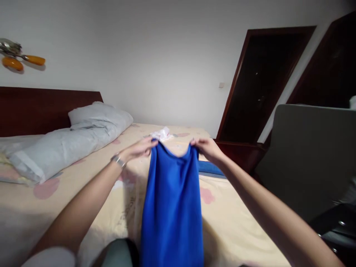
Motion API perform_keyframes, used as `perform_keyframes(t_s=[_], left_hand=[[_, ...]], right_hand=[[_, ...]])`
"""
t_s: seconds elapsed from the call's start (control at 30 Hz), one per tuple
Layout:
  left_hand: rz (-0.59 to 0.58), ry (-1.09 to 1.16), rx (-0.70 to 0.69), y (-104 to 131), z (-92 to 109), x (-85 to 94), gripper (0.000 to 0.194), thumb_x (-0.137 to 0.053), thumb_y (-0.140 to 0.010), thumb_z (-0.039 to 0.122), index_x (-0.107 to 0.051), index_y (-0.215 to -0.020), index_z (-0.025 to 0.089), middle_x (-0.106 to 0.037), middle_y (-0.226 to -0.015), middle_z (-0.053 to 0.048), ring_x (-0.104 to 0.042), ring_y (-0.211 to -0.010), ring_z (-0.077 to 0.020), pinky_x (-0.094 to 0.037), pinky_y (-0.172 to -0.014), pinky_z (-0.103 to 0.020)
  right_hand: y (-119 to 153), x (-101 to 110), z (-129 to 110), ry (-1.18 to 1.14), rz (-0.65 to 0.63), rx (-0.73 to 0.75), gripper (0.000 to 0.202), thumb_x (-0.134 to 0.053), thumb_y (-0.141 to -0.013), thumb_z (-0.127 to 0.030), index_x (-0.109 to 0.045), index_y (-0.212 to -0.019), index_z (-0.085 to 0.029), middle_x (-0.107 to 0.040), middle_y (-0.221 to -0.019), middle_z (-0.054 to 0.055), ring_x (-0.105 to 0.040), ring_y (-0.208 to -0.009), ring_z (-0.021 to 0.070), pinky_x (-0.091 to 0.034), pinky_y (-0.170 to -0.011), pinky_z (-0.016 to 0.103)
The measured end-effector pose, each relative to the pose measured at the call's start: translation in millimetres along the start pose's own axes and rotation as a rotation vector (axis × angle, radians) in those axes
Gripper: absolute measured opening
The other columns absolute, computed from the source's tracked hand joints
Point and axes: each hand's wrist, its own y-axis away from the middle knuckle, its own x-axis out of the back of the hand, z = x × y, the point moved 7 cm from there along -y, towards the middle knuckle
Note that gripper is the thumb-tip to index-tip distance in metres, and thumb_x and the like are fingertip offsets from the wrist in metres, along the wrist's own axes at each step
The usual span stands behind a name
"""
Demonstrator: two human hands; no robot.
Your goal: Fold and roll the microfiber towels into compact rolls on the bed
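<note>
Holding a blue garment (pixel 171 200) up by both hands, left (pixel 140 149) and right (pixel 208 148), over the bed (pixel 236 230)

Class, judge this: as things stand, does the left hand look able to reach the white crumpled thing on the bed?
Probably yes: the white crumpled thing lies just beyond the left hand, nothing between, though that hand grips the blue garment.

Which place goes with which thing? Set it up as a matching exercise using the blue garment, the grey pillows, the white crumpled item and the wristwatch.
Things:
1. blue garment
2. grey pillows
3. white crumpled item
4. wristwatch

Places:
A. on the left wrist
B. on the bed, beyond the hands
C. against the headboard
D. held up by left hand and right hand

Pairs: 1-D, 2-C, 3-B, 4-A
</note>
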Motion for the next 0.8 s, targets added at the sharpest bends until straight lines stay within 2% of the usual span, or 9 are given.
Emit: perform_keyframes(t_s=[0.1, 0.17, 0.27, 0.37, 0.47, 0.53, 0.6, 0.7, 0.8], left_hand=[[0.013, 0.023, 0.001, -77, 44, -20.9, 0.031, -0.053, -0.097, 0.035, -0.052, -0.119, 0.013, -0.062, -0.088, -0.005, -0.066, -0.072, -0.0128, -0.055, -0.066, -0.028], [0.079, 0.074, -0.082, -118, 80, -29.6, 0.034, -0.041, -0.101, 0.037, -0.042, -0.125, 0.013, -0.057, -0.083, -0.001, -0.067, -0.066, -0.0096, -0.053, -0.065, -0.024], [0.152, 0.102, -0.326, -144, 126, -31.0, 0.031, -0.033, -0.102, 0.036, -0.040, -0.122, 0.013, -0.052, -0.087, 0.000, -0.069, -0.070, -0.0089, -0.052, -0.069, -0.024], [0.237, 0.031, -0.526, -124, 130, -17.5, 0.025, -0.042, -0.099, 0.038, -0.050, -0.104, 0.015, -0.053, -0.087, 0.001, -0.066, -0.070, -0.0070, -0.051, -0.067, -0.019], [0.310, -0.097, -0.550, -71, 83, -0.4, 0.023, -0.053, -0.093, 0.041, -0.057, -0.093, 0.018, -0.053, -0.072, 0.003, -0.055, -0.060, -0.0064, -0.045, -0.057, -0.016], [0.274, -0.198, -0.437, -24, 29, 5.3, 0.023, -0.057, -0.090, 0.040, -0.062, -0.099, 0.019, -0.053, -0.065, 0.004, -0.052, -0.058, -0.0082, -0.043, -0.057, -0.018], [0.134, -0.247, -0.196, 27, -38, 3.5, 0.028, -0.055, -0.088, 0.041, -0.063, -0.106, 0.021, -0.055, -0.064, 0.005, -0.053, -0.059, -0.0098, -0.044, -0.059, -0.019], [0.032, -0.259, -0.036, 114, -117, 0.6, 0.034, -0.053, -0.085, 0.042, -0.064, -0.104, 0.017, -0.057, -0.057, 0.004, -0.052, -0.049, -0.0115, -0.043, -0.052, -0.021], [-0.024, -0.271, 0.061, 183, -167, 0.4, 0.035, -0.057, -0.079, 0.051, -0.065, -0.082, 0.017, -0.062, -0.059, 0.000, -0.058, -0.054, -0.0144, -0.045, -0.052, -0.023]], right_hand=[[-97, 12, -43, -0.067, 0.193, 0.076, 0.009, -0.060, -0.079, -0.019, -0.059, -0.071, -0.014, -0.058, -0.069, -0.001, -0.051, -0.060, 0.0081, -0.045, -0.059, 0.025], [-140, 29, -75, -0.110, 0.307, 0.166, 0.011, -0.047, -0.082, -0.009, -0.056, -0.077, -0.014, -0.056, -0.076, -0.002, -0.053, -0.066, 0.0058, -0.046, -0.067, 0.023], [-158, 55, -113, -0.153, 0.393, 0.428, 0.020, -0.039, -0.080, -0.002, -0.055, -0.082, -0.013, -0.057, -0.079, -0.002, -0.057, -0.071, 0.0058, -0.046, -0.072, 0.024], [-134, 70, -106, -0.158, 0.407, 0.575, 0.018, -0.050, -0.075, -0.004, -0.057, -0.085, -0.016, -0.060, -0.079, -0.002, -0.059, -0.073, 0.0086, -0.048, -0.072, 0.024], [-89, 73, -48, -0.171, 0.415, 0.456, 0.026, -0.062, -0.072, -0.014, -0.059, -0.097, -0.020, -0.065, -0.085, -0.001, -0.063, -0.079, 0.0130, -0.051, -0.076, 0.027], [-50, 64, 8, -0.113, 0.363, 0.289, 0.029, -0.066, -0.074, -0.026, -0.061, -0.103, -0.021, -0.068, -0.098, 0.003, -0.064, -0.090, 0.0167, -0.051, -0.084, 0.032], [-4, 44, 69, -0.044, 0.252, 0.120, 0.027, -0.066, -0.075, -0.038, -0.065, -0.095, -0.020, -0.070, -0.099, 0.006, -0.064, -0.098, 0.0204, -0.050, -0.090, 0.036], [71, 14, 147, -0.001, 0.154, -0.024, 0.027, -0.068, -0.071, -0.046, -0.063, -0.071, -0.019, -0.072, -0.083, 0.009, -0.067, -0.086, 0.0241, -0.053, -0.082, 0.038], [131, -9, 205, 0.051, 0.080, -0.158, 0.028, -0.064, -0.074, -0.045, -0.061, -0.068, -0.017, -0.071, -0.073, 0.009, -0.066, -0.066, 0.0229, -0.052, -0.065, 0.035]])
